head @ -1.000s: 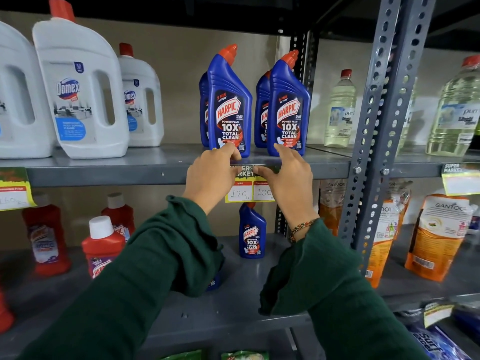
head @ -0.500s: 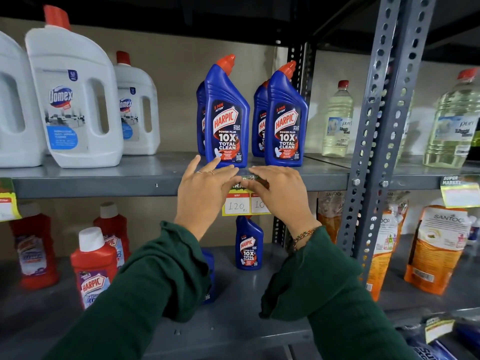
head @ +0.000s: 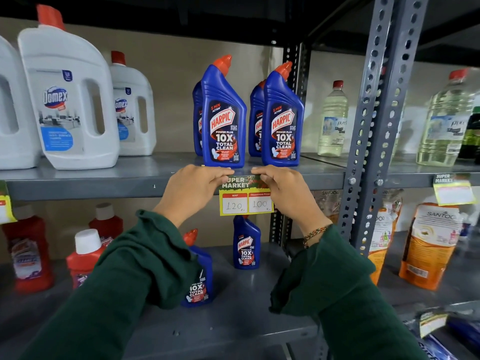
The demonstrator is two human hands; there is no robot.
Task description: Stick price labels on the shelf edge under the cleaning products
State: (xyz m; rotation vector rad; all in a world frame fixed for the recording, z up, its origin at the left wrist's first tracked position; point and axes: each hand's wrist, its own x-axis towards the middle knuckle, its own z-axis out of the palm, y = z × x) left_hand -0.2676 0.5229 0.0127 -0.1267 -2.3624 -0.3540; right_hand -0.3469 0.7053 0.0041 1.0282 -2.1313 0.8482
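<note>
Here, label by label:
Price label: my price label (head: 246,196) sits against the front edge of the upper shelf (head: 104,183), directly under the two front blue Harpic bottles (head: 224,118); its green top strip lies on the shelf edge and the yellow lower part hangs below it. The boxes read 120 and 100.
Left hand: my left hand (head: 193,189) pinches the label's top left corner, fingers curled over the strip, thumb underneath.
Right hand: my right hand (head: 281,187) pinches the top right corner in the same way; a braided bracelet (head: 315,233) shows at the wrist.
Sleeves: both arms wear dark green sleeves (head: 145,271).
Upper shelf, left end: white Domex jugs (head: 70,105) with red caps stand well apart from the Harpic bottles.
Right bay: past the grey perforated upright (head: 368,141), clear bottles of pale liquid (head: 333,118) stand on the shelf, and another label (head: 452,189) hangs from its front edge.
Lower shelf: a small Harpic bottle (head: 246,245) stands just below my label; red bottles (head: 85,255) stand toward the left end, orange pouches (head: 431,245) in the right bay.
</note>
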